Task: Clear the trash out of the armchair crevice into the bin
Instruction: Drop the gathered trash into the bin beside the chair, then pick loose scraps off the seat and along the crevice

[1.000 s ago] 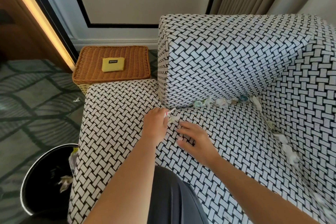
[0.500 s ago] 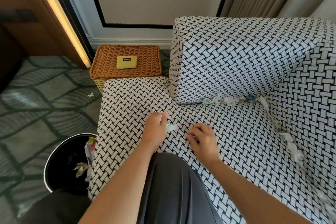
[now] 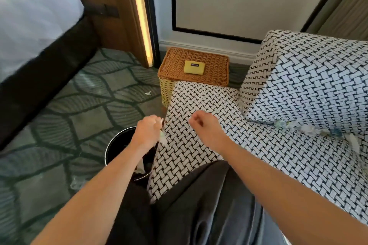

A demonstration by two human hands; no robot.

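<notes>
Carrying load to bin - task partway, I judge. Armchair point(image 3: 258, 155) crevice holds row of trash point(image 3: 298, 128) under backrest, not yet cleared. Bin point(image 3: 108, 149) beside seat, some paper inside. Left hand point(image 3: 148, 132) above bin, fingers clenched on scraps point(image 3: 162, 135). Right hand point(image 3: 208, 128) over seat, fingers curled - cannot tell if grasping anything. Room: bed point(image 3: 29, 16), patterned carpet point(image 3: 79, 105), wicker basket point(image 3: 175, 61), stray bit point(image 3: 148, 92) on carpet.

- Bin point(image 3: 110, 146) stands left of armchair point(image 3: 278, 165), by the seat's front corner.
- Wicker basket point(image 3: 173, 59) behind seat; pouch point(image 3: 194, 67) on its lid.
- Trash point(image 3: 306, 128) wedged between seat and upright cushion, right side.
- Bed point(image 3: 29, 16) far left.
</notes>
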